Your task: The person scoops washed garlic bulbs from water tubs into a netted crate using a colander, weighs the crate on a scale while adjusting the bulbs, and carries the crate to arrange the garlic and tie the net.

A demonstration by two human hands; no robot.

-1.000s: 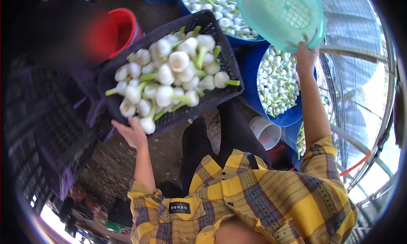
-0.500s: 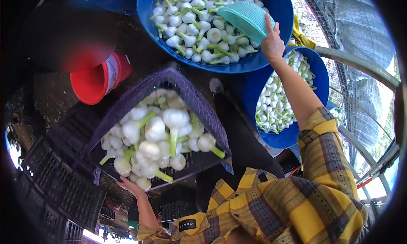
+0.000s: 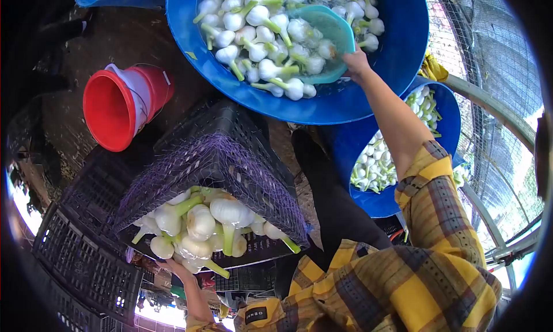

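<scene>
My right hand point(image 3: 358, 64) grips the rim of a teal plastic basket point(image 3: 331, 22) that sits low among the garlic bulbs point(image 3: 253, 46) in a large blue tub point(image 3: 230, 95). Several bulbs show inside the basket, and the wet surface around it looks like water. A black crate point(image 3: 256, 133) covered in purple netting point(image 3: 173, 165) stands below the tub, full of garlic with green stems point(image 3: 200, 221). My left hand point(image 3: 178, 270) is at the crate's near edge, just under the bulbs. Its fingertips are partly hidden, so its grip is unclear.
A red bucket point(image 3: 112, 113) lies tipped to the left of the tub. A second blue tub point(image 3: 368, 202) of garlic stands at the right. Black crates point(image 3: 86, 268) are stacked at lower left. A metal rail point(image 3: 489, 104) and mesh wall run along the right side.
My right hand has brought the teal basket down and left into the tub and turned it opening up. My left hand stays by the crate. Another person's head has left the upper left.
</scene>
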